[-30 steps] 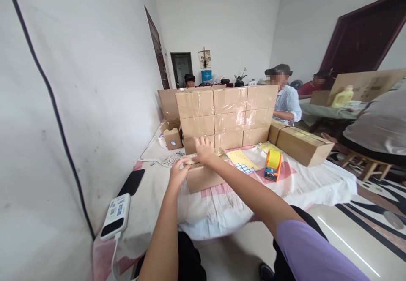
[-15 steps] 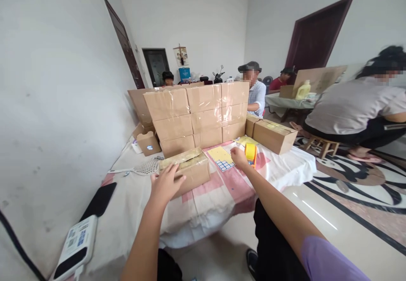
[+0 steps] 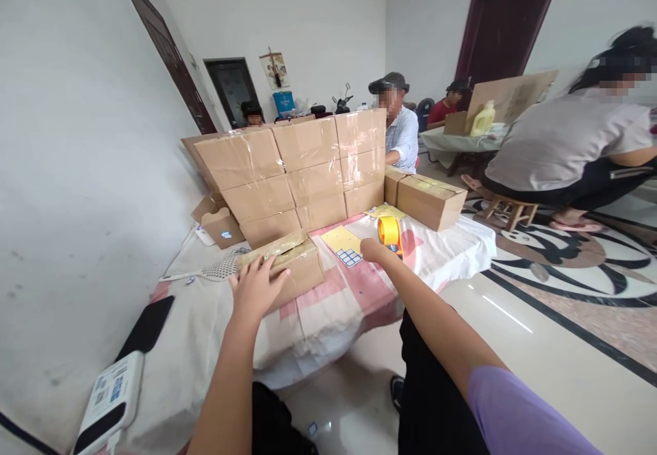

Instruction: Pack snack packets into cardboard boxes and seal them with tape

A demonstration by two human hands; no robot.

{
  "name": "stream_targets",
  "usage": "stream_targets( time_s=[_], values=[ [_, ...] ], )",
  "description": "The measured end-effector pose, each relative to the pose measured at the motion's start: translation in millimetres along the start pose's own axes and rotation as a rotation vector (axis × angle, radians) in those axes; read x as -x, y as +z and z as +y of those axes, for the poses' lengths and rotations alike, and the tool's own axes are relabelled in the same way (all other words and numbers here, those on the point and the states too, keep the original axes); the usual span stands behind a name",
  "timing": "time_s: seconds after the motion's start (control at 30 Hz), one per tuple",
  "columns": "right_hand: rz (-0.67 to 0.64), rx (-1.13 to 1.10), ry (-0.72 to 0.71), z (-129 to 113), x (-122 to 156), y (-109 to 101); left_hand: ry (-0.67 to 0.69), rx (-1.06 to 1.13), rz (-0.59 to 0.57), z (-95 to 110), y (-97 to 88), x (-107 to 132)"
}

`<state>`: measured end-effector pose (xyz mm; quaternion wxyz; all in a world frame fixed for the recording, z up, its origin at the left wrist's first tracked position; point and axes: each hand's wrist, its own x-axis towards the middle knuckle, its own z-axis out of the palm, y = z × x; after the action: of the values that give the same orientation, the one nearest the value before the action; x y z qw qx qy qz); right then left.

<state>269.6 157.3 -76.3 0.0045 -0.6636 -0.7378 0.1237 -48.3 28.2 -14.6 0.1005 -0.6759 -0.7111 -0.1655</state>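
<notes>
My left hand (image 3: 258, 287) lies with fingers spread on the near cardboard box (image 3: 302, 274), whose top flaps carry clear tape and have a gap between them. My right hand (image 3: 374, 251) is closed, its fingertips curled at the right edge of a yellow sticker sheet (image 3: 339, 237). Blue-edged white square labels (image 3: 349, 257) cover the sheet's lower part. Whatever the right fingers pinch, if anything, is hidden. Just behind that hand stands a tape dispenser (image 3: 390, 232) with a yellow roll.
Taped boxes (image 3: 313, 174) form a wall across the table. A long box (image 3: 431, 202) sits at right, an open small box (image 3: 223, 228) at left. A fly swatter (image 3: 218, 270), black phone (image 3: 146, 328) and white power bank (image 3: 110, 397) lie left. Other people sit beyond.
My right hand has come down and nearer to the labels on the yellow sheet. My left hand stays on the box. The view has shifted, so the scene sits further left and higher.
</notes>
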Motion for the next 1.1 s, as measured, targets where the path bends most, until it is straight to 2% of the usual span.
stream_targets(
  time_s=[0.13, 0.43, 0.73, 1.1],
  values=[
    [-0.033, -0.043, 0.024, 9, 2, -2, 0.007, -0.007, 0.001, 1, -0.1, 3],
    [0.038, -0.148, 0.077, 16, 5, -1, 0.007, -0.02, -0.004, -1, 0.1, 4],
    [0.071, -0.16, 0.159, 3, 9, -3, -0.003, -0.007, -0.017, 2, -0.4, 1],
    [0.108, -0.187, 0.19, -5, 13, 2, -0.003, -0.003, -0.013, 4, -2.8, 5]
  ],
)
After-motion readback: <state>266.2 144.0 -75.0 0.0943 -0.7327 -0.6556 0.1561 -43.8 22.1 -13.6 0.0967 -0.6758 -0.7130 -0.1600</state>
